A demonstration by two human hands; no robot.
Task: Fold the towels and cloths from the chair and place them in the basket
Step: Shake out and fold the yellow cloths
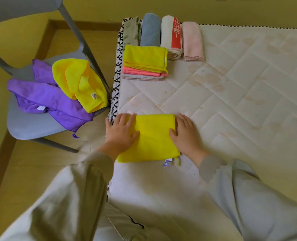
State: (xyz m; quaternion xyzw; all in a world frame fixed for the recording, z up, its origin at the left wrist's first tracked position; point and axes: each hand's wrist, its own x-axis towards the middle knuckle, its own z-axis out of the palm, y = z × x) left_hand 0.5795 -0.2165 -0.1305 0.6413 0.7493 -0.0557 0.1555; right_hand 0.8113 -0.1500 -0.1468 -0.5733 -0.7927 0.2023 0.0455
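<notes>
Mattress (231, 84) took up the right side: white, quilted, faint brownish marks, black-&-white trim along its left edge. Grey chair (31, 126) stood just left of it, seat right up by the trim; couldn't tell if they touched. On the seat lay a purple cloth (45, 96), crumpled, one corner hanging off the front edge. A loose yellow cloth (80, 84) sat bunched on the purple one's right part, on the mattress side of the seat. The folded yellow cloth (153, 138) lay flat on the mattress near its left edge, close to the person, approx. square. Farther back along the same edge was a stack (144, 66) of folded cloths: yellow on top, pink under it, pale grey at the bottom. Behind the stack, 4 folded towels lay side by side, touching, left to right: green towel (131, 32), blue towel (150, 30), white towel (170, 37) w/ a red band, pink towel (193, 42). Left hand (121, 131) rested palm down on the folded yellow cloth's left side, fingers straight & spread, pressing flat, pinching nothing. Right hand (186, 134) lay flat at the cloth's right edge, thumb on the cloth, fingers straight, mostly on the mattress just beside it. A small white-blue tag (167, 163) stuck out at the cloth's near right corner.
</notes>
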